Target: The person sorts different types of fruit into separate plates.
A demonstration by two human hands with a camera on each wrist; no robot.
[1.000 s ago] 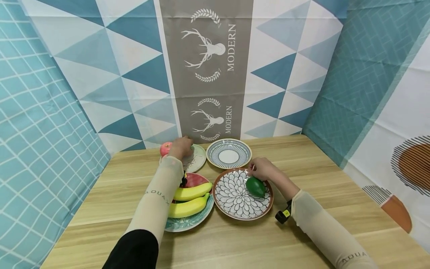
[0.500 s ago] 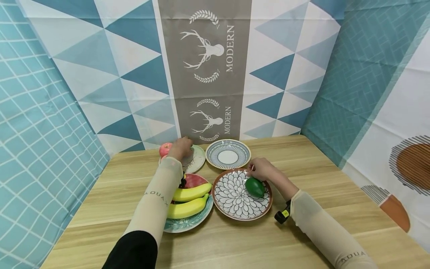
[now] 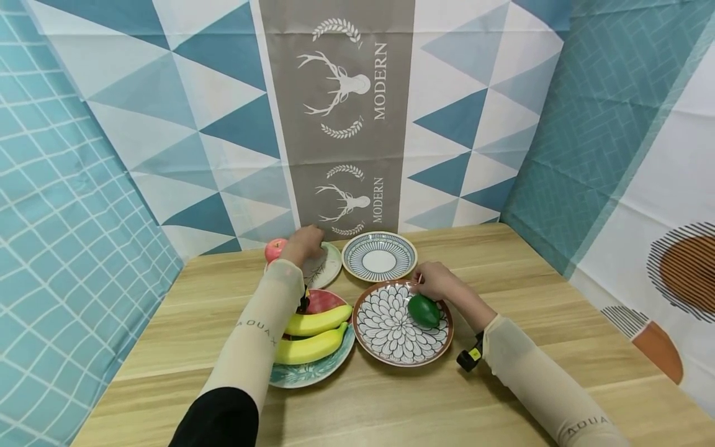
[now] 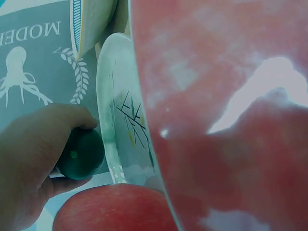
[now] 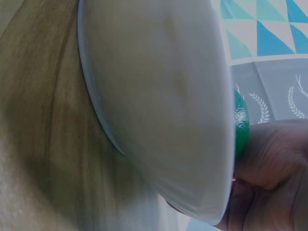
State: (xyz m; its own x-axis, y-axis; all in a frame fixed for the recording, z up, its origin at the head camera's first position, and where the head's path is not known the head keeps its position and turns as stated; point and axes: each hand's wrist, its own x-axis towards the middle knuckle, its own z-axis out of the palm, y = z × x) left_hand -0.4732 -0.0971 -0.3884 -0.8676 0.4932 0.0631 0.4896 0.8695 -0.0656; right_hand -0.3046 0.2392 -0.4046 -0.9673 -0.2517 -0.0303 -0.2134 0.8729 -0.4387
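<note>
My left hand is at the back left, over the pale green plate. In the left wrist view its thumb and fingers grip a dark green avocado beside that plate's rim. A red apple sits at the plate's left; another red fruit shows low in the left wrist view. My right hand pinches the back right rim of the brown-rimmed petal plate. A green avocado lies on this plate, just in front of the fingers; the right wrist view shows the plate's white underside.
Two yellow bananas lie on a red-and-teal plate under my left forearm. A blue-striped plate stands at the back centre, near the patterned cloth wall. Everything rests on a wooden table.
My left hand has shifted slightly to the right and up over the pale green plate. My right hand and the plates look the same, apart from a small shift of the head view.
</note>
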